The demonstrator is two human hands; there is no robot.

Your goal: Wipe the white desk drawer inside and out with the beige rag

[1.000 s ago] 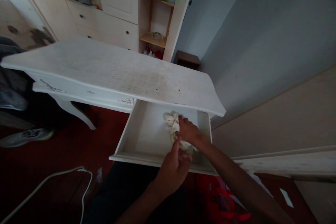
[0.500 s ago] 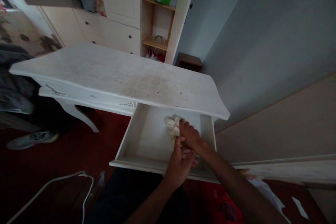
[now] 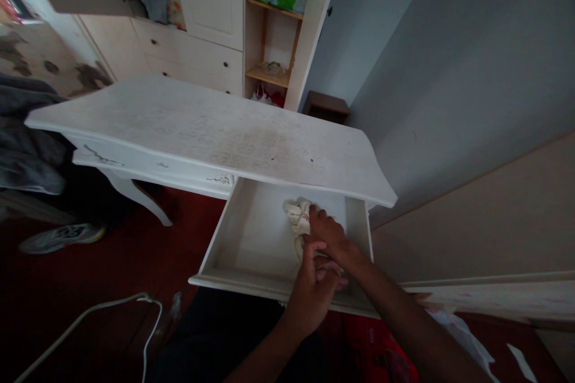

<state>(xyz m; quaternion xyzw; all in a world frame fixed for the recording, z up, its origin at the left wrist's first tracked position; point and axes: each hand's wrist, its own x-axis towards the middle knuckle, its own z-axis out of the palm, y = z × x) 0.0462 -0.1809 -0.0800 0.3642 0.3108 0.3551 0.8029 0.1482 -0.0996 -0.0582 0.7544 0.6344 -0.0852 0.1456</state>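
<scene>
A white desk point(image 3: 215, 125) has its right drawer point(image 3: 242, 239) pulled out toward me. Inside the drawer lies a crumpled cream cloth point(image 3: 297, 215) with small red marks. My right hand point(image 3: 330, 233) rests on the cloth, fingers curled over it. My left hand point(image 3: 312, 287) reaches in just below, fingers pinched at the cloth's lower part, touching the right hand. Most of the cloth is hidden under both hands.
A cream wardrobe with drawers and open shelves point(image 3: 269, 30) stands behind the desk. A white cable point(image 3: 90, 311) and a grey shoe point(image 3: 60, 236) lie on the dark red floor at left. A grey wall is at right; red items point(image 3: 395, 365) lie near my legs.
My left hand has moved up into the drawer and closed in against the right hand on the cloth. The view has shifted slightly.
</scene>
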